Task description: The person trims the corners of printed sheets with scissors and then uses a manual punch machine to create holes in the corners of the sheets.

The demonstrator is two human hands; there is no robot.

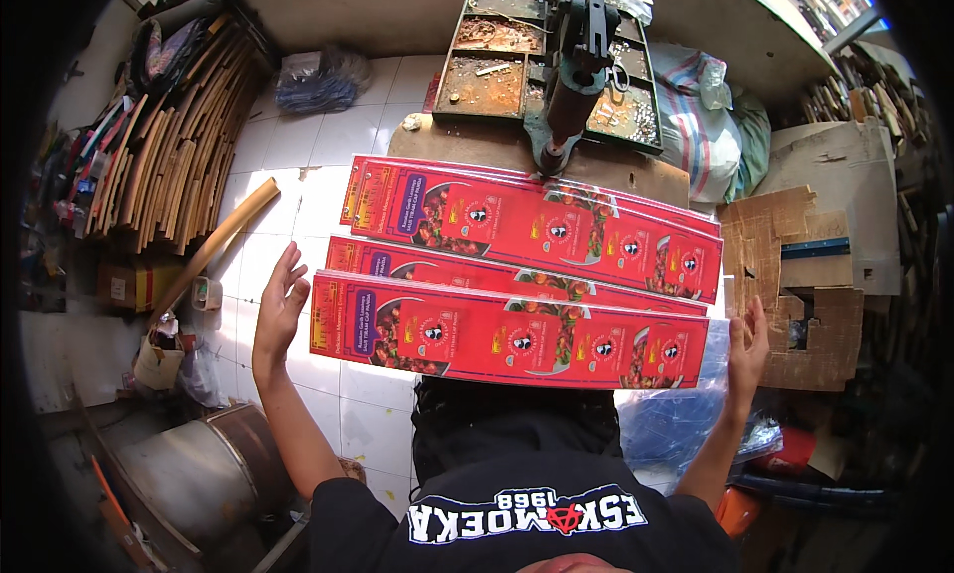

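Head view: left hand (279, 315) and right hand (746, 352), fingers spread, flank the nearest red sheet (507, 339). It lies on the lap, long axis left-right, ends just beside each palm; more sheets (537, 225) lie beyond.

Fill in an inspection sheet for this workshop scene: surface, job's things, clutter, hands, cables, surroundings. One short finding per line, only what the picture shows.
Surface: wooden bench top over a white tiled floor.
Job's things: three long red printed cardboard sheets; nearest sheet, middle sheet, far sheet, overlapping like steps.
Clutter: metal parts tray, green press tool, torn brown cardboard, blue plastic bag.
Hands: left hand open at the nearest sheet's left end; right hand open at its right end.
Cables: nothing seen.
Surroundings: stacked wooden strips left, sacks right, metal drum lower left.
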